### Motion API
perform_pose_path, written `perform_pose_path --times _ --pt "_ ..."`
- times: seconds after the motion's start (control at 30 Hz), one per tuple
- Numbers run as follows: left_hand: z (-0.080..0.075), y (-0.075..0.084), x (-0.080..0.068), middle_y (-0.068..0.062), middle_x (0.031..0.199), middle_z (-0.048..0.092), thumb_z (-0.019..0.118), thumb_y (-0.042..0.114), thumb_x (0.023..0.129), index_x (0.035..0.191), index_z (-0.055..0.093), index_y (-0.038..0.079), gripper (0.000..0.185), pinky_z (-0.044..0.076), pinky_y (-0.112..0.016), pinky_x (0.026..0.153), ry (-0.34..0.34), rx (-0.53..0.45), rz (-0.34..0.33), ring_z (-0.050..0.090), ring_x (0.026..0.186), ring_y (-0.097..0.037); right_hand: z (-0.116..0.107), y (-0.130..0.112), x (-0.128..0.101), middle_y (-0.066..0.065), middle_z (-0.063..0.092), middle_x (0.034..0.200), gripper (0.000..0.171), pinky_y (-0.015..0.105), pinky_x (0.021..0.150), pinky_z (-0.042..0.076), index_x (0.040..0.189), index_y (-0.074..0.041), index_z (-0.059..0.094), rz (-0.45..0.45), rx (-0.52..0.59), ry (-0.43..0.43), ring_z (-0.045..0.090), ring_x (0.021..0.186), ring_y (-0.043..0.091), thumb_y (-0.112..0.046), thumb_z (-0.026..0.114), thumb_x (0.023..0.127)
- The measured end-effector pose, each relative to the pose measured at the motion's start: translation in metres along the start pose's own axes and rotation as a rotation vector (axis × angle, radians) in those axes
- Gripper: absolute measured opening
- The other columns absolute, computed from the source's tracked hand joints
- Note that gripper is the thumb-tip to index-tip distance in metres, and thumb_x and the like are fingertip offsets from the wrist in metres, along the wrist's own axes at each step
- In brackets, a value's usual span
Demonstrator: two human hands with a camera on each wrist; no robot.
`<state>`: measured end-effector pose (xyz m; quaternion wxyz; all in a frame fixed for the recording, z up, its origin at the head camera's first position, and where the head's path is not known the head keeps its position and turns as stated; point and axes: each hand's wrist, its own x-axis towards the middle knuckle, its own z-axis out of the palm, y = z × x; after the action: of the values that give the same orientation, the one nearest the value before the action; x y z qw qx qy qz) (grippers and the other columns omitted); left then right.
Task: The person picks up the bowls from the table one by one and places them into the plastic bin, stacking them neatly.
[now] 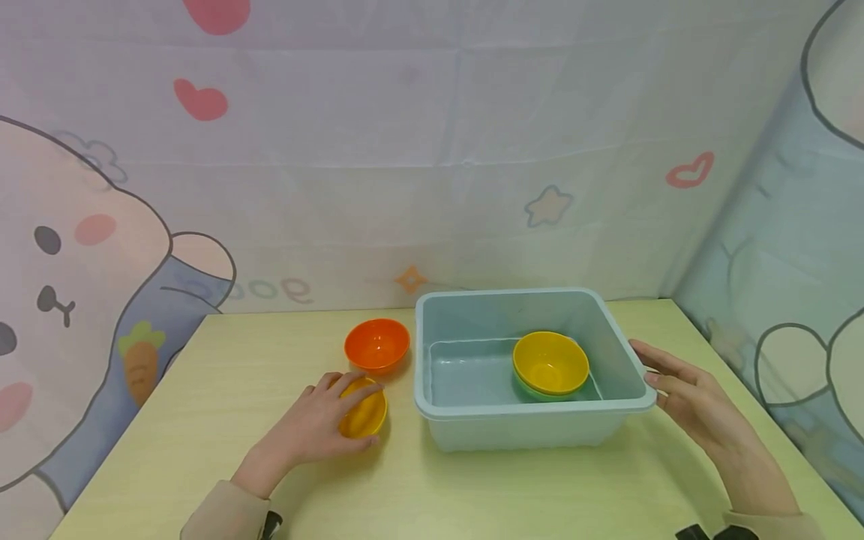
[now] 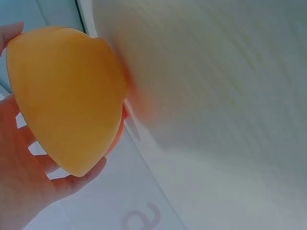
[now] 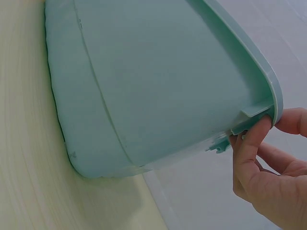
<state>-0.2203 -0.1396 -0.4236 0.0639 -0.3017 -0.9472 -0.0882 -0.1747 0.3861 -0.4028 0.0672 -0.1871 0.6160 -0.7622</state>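
A pale yellow-green table with a faint wood-grain top [image 1: 540, 495] carries everything here, its far edge meeting a printed cartoon backdrop. 3 things stand directly on it. A light blue-green rectangular plastic tub [image 1: 533, 431] sits right of centre. Just left of the tub, near the far side, stands an orange round plastic bowl [image 1: 376, 345], upright with its opening up. In front of that bowl, almost touching it, is a yellow-orange round plastic bowl [image 1: 367, 412], tilted on the tabletop.
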Motion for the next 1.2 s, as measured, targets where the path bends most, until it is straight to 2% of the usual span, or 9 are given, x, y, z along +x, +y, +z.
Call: perform_pose_path --times 0.4,0.87,1.2 --pt "-0.010 0.000 0.001 -0.007 0.144 0.047 0.067 0.060 0.077 0.139 0.049 0.031 0.070 0.047 -0.054 0.085 0.038 0.022 0.007 0.049 0.121 -0.034 0.002 -0.001 -0.001 -0.008 0.054 0.140 0.051 0.021 0.095 0.049 0.147 -0.010 0.039 0.007 0.024 -0.013 0.057 0.118 0.006 0.006 0.031 0.100" --pt "-0.022 0.005 0.005 -0.007 0.143 0.047 0.067 0.060 0.078 0.140 0.048 0.032 0.071 0.047 -0.057 0.088 0.036 0.036 0.006 0.049 0.121 -0.036 0.003 -0.001 0.000 -0.009 0.055 0.138 0.051 0.021 0.094 0.049 0.146 -0.010 0.041 0.007 0.027 0.000 0.058 0.117 0.006 0.007 0.031 0.100" --pt "-0.030 0.008 0.008 -0.008 0.142 0.049 0.067 0.059 0.078 0.139 0.048 0.033 0.070 0.048 -0.055 0.086 0.040 0.048 0.030 0.050 0.120 -0.036 0.003 -0.002 -0.001 -0.009 0.055 0.138 0.050 0.020 0.094 0.049 0.147 -0.010 0.040 0.011 0.009 0.012 0.058 0.117 0.005 0.006 0.032 0.100"
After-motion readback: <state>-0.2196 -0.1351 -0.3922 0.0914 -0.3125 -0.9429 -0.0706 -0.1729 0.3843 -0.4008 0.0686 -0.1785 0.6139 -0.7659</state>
